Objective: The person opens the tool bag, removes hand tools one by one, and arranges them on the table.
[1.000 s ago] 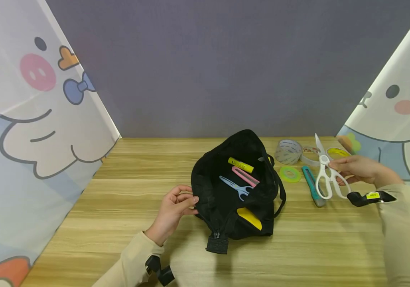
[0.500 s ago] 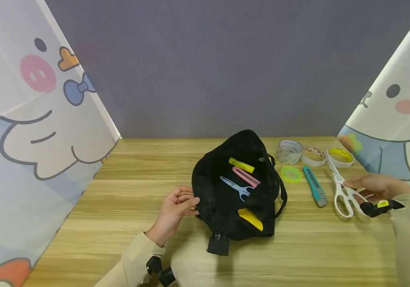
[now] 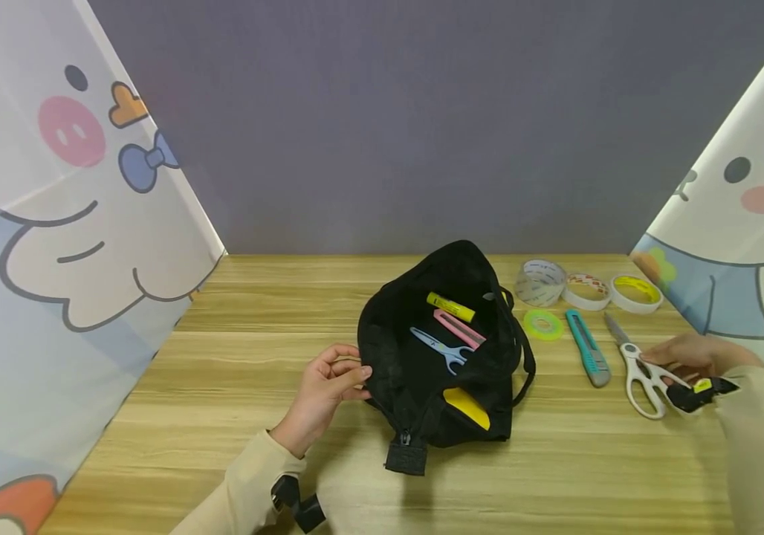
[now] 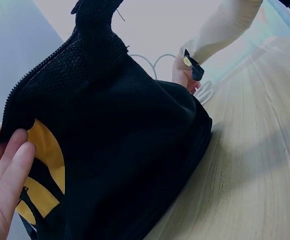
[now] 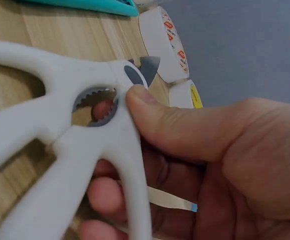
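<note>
Now, in the head view, the white scissors (image 3: 632, 352) have shifted from above the turquoise cutter (image 3: 587, 349) to just right of it, with the right hand (image 3: 699, 353) still gripping them; whether they rest on the table (image 3: 275, 319) I cannot tell. That puts them in line with the things outside the black bag (image 3: 382, 371), while a yellow tube (image 3: 450, 306), a pink cutter (image 3: 458, 329) and blue scissors (image 3: 437, 346) lie unmoved inside it. The left wrist view has the left hand (image 4: 6, 180) pinching the bag's edge. In the right wrist view, thumb and fingers clasp the white scissors near their pivot, tape rolls (image 5: 153, 45) beyond.
</note>
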Demonstrator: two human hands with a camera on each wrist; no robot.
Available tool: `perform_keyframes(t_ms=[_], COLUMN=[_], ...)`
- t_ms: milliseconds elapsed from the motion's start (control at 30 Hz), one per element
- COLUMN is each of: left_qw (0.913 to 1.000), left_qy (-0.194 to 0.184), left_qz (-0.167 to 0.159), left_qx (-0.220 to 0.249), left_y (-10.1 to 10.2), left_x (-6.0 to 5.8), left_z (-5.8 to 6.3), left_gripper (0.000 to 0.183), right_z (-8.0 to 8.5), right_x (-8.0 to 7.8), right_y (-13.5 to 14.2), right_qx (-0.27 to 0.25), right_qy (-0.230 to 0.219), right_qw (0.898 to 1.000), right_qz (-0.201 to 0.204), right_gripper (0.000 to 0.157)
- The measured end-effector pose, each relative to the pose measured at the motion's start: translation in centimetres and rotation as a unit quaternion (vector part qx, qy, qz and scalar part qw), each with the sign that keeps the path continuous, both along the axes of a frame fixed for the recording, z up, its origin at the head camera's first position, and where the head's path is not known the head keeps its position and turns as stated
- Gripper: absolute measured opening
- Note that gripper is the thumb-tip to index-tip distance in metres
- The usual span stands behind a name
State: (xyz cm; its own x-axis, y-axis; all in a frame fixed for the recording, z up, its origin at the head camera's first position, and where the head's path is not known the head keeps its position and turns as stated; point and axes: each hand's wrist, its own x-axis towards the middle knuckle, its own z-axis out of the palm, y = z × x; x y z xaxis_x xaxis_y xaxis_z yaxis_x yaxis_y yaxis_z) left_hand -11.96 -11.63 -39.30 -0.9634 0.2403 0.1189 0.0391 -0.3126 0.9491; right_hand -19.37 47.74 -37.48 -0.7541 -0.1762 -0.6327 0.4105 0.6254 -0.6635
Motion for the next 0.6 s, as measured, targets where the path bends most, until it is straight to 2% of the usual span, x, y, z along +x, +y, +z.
perform_keyframes(t_ms=[67, 167, 300, 467, 600], left_qw=[1.0, 1.0, 1.0, 1.0, 0.9999], left_qy=[0.001, 0.002, 0.002, -0.003, -0.009], left_qz=[0.001, 0.002, 0.003, 0.005, 0.008], left_qx=[0.001, 0.001, -0.001, -0.002, -0.004], left_y=[0.0, 0.0, 0.1, 0.2, 0.2], left_x=[0.0, 0.0, 0.0, 0.0, 0.0], left_z=[0.0, 0.0, 0.0, 0.1, 0.2], left_gripper=[0.023, 0.023, 0.022, 0.023, 0.023], right_z=[0.1, 0.4, 0.6, 0.6, 0.7], right_x=[0.0, 0.0, 0.0, -0.2, -0.4], right_y=[-0.2, -0.8, -1.3, -1.4, -1.3], right_qx=[0.011, 0.055, 0.11, 0.129, 0.137], right_qy=[0.006, 0.015, 0.024, 0.039, 0.046], right_qw=[1.0, 0.998, 0.993, 0.99, 0.989], right_qz=[0.003, 0.001, -0.017, -0.028, -0.031], right_gripper=[0.021, 0.026, 0.034, 0.031, 0.034])
